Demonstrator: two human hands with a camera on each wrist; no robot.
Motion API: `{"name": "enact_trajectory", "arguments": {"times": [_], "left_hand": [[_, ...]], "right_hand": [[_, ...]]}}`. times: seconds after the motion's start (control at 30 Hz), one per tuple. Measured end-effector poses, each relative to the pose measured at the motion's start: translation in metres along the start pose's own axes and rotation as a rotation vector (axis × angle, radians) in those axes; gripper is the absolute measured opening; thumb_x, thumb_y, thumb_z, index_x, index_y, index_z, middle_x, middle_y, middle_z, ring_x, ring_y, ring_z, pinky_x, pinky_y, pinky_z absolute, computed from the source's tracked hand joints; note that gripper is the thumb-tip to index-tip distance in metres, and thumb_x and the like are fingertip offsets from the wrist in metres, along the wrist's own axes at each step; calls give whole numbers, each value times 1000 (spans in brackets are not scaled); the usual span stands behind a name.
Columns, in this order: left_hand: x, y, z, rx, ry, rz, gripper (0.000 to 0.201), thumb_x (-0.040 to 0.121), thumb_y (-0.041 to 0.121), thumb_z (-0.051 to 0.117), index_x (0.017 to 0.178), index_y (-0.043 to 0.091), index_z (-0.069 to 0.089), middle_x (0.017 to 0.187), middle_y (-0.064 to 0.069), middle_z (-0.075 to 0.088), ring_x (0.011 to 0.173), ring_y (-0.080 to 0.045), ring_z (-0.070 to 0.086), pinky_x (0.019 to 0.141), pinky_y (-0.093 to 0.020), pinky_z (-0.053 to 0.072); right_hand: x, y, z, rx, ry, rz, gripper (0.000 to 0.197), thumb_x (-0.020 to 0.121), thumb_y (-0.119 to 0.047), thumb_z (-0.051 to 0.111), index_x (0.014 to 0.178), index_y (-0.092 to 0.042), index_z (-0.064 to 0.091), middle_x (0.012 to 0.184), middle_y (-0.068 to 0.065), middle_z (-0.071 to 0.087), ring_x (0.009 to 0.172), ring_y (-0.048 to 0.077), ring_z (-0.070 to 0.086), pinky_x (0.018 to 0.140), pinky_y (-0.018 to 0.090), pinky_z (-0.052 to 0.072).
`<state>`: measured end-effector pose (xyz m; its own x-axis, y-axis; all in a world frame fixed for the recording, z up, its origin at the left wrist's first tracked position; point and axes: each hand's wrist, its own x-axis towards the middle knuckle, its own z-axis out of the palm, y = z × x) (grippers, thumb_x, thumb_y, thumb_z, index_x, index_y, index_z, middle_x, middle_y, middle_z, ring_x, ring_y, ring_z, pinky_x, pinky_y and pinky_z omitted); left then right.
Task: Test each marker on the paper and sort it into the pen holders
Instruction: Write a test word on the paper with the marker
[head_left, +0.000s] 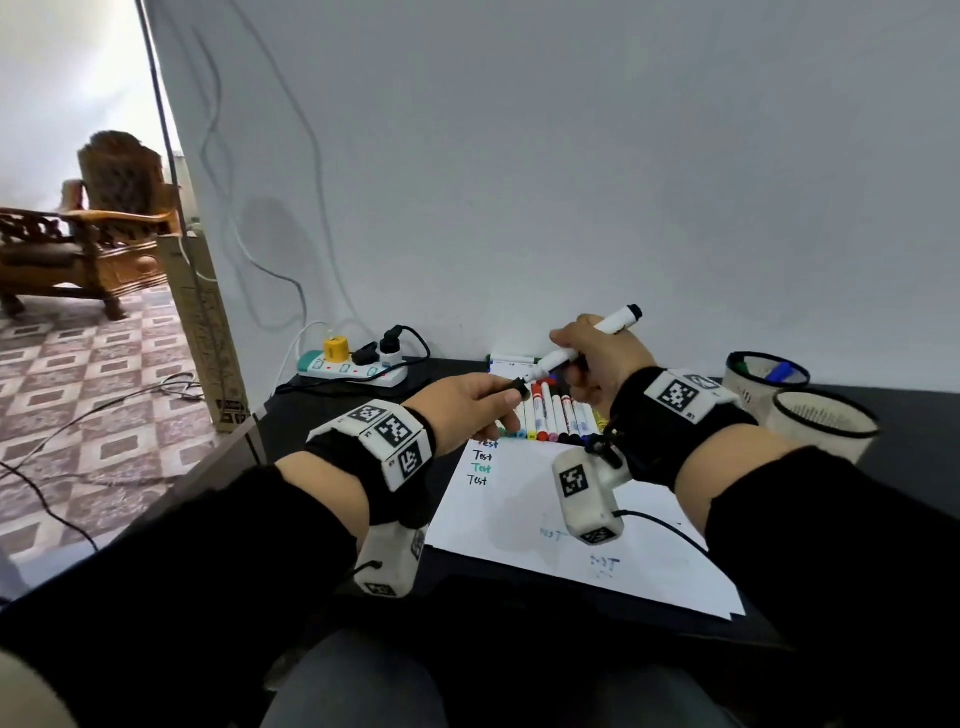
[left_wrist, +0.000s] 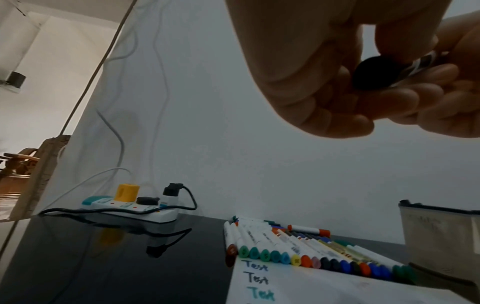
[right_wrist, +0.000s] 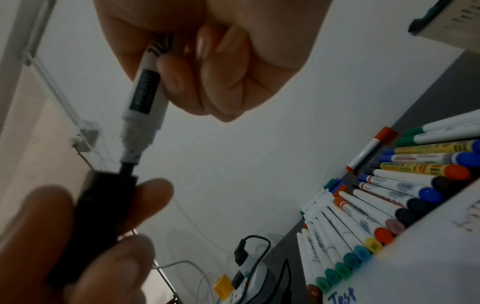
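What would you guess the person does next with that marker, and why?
Probably lower the black marker to the paper and write. The left hand grips its cap, the nib is barely out, and the right hand holds the barrel.

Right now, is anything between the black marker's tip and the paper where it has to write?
Yes. The black cap, pinched in the left hand, sits at the tip of the marker that the right hand grips above the marker row. The tip is just at the cap's mouth. The paper below has free space under the "Test" lines.
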<state>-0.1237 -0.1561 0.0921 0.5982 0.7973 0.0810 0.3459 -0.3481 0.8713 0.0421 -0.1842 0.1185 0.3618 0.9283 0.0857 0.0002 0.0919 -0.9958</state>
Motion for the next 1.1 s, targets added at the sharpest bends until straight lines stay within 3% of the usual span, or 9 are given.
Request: {"name": "enact_trajectory", "arguments": {"times": [0.13, 0.27, 0.47, 0.57, 0.73, 0.9, 1.1], "left_hand": [[1, 12, 6, -3, -7, 44, 12, 98, 23, 44, 101, 21, 56, 75, 10, 62, 60, -1, 53, 60, -9, 46], [4, 21, 8, -41, -10, 72, 15, 98, 22, 43, 98, 23, 58, 74, 9, 62, 58, -3, 52, 61, -15, 44], [9, 37, 17, -114, -33, 118, 16, 98, 21, 45, 95, 25, 59, 66, 12, 62, 52, 2, 51, 62, -13, 45], [12, 40, 18, -103, -11, 93, 15, 97, 24, 47, 94, 26, 61, 64, 13, 63, 55, -1, 52, 66, -17, 47], [12, 48, 15, -61, 13, 52, 19, 95, 33, 49, 86, 25, 64, 64, 7, 55, 61, -10, 50, 75, -26, 47], [14, 63, 19, 24, 76, 92, 23, 94, 36, 51, 77, 28, 64, 60, 7, 51, 58, -10, 48, 75, -30, 45], [20, 65, 22, 115, 140, 76, 26, 95, 36, 48, 75, 27, 61, 63, 7, 50, 58, -9, 45, 72, -26, 38]], "right_hand": [[-7, -10, -8, -3, -4, -23, 41, 87, -7, 56, 54, -16, 33, 51, 8, 36, 32, 11, 29, 36, 13, 20], [-10, -20, -17, 5, -17, -50, 40, 88, -6, 55, 56, -15, 32, 55, 9, 33, 32, 11, 30, 36, 13, 21], [-14, -30, -23, -27, -72, -90, 42, 88, -5, 56, 55, -16, 31, 48, 5, 33, 33, 11, 30, 37, 15, 19], [-14, -33, -28, -18, -99, -97, 43, 90, -5, 55, 56, -16, 31, 47, 4, 32, 32, 10, 28, 38, 15, 16], [-14, -37, -37, 0, -125, -61, 43, 94, -20, 57, 58, -16, 33, 45, 5, 39, 33, 10, 29, 36, 16, 20], [-11, -35, -34, 188, -45, -19, 37, 91, -8, 50, 58, -16, 37, 42, 2, 36, 35, 11, 28, 35, 14, 20], [-4, -28, -29, 243, 8, 32, 28, 90, -7, 48, 64, -15, 41, 48, 2, 36, 35, 10, 33, 33, 14, 23]]}}
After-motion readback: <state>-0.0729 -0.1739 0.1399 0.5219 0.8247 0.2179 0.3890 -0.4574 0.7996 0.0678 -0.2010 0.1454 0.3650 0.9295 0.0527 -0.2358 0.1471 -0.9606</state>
